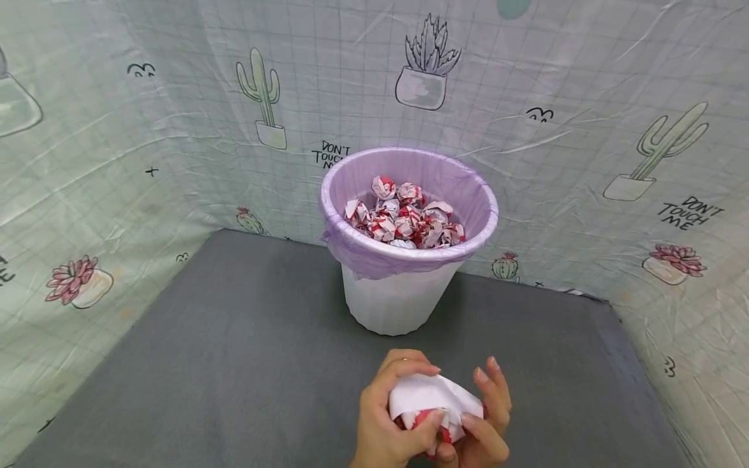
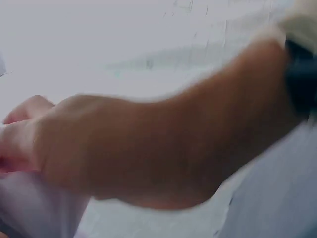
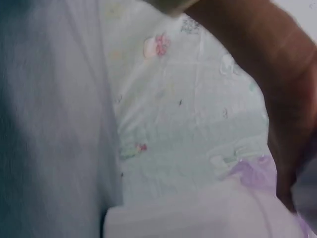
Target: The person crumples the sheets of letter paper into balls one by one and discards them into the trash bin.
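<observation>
A partly crumpled sheet of paper (image 1: 435, 398), white outside with red and pink showing in its folds, is held between both hands low in the head view. My left hand (image 1: 391, 409) grips its left side, the fingers curled over the top and the thumb pressing the front. On the other side my right hand (image 1: 488, 416) pinches the lower right part with the thumb, two fingertips raised. The left wrist view shows the left hand (image 2: 99, 144) from the side, its fingertips cut off. In the right wrist view the right hand (image 3: 297, 119) is mostly out of frame.
Beyond the hands stands a white bin (image 1: 392, 299) with a purple liner (image 1: 374, 260) folded over its rim. Several crumpled red-and-white paper balls (image 1: 409, 218) lie inside. A grey surface (image 1: 234, 364) bears the bin, and cactus-print cloth (image 1: 351, 65) hangs around it.
</observation>
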Available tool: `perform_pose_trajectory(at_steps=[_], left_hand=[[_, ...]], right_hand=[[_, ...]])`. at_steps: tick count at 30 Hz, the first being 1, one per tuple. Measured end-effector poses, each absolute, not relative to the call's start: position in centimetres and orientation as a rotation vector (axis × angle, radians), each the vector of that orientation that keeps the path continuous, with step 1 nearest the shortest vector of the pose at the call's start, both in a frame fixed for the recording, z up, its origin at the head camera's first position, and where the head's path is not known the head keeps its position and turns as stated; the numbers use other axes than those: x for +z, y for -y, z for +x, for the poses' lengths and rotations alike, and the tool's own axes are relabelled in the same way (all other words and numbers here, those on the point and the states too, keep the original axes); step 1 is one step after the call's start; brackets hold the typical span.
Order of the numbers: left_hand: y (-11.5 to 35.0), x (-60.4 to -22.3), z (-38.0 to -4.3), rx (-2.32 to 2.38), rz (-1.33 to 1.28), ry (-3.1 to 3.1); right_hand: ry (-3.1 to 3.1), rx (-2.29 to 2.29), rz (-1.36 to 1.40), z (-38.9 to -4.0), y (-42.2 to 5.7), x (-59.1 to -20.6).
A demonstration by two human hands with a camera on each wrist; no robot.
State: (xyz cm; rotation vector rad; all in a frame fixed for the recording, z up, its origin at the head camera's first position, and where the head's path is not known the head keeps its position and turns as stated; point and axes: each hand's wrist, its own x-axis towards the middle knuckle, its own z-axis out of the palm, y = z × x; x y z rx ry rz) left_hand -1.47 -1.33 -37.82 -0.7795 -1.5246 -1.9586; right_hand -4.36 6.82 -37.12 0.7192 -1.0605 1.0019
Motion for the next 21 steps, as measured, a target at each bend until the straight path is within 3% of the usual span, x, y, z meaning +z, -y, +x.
perform_pose_trajectory(at_steps=[5, 10, 13, 16, 21], left_hand=[[2.4, -36.6, -2.3, -1.801, -0.819, 1.300], [3.1, -35.8, -3.1, -1.605, -0.956, 1.201], [3.2, -35.8, -3.7, -1.470, -1.054, 1.161], [3.1, -35.5, -4.0, -1.379, -1.108, 1.138], [2.4, -35.5, -3.8, -1.385, -0.958, 1.094]], right_hand=[[1.662, 1.546, 0.672, -1.4, -8.6, -39.8], [1.803, 2.012, 0.346, 0.8, -8.5, -39.9], [1.685, 1.979, 0.295, 1.1, -8.0, -39.6], [1.577, 1.961, 0.433, 1.0, -8.2, -39.9], [1.579, 1.804, 0.625, 1.1, -8.9, -40.4]])
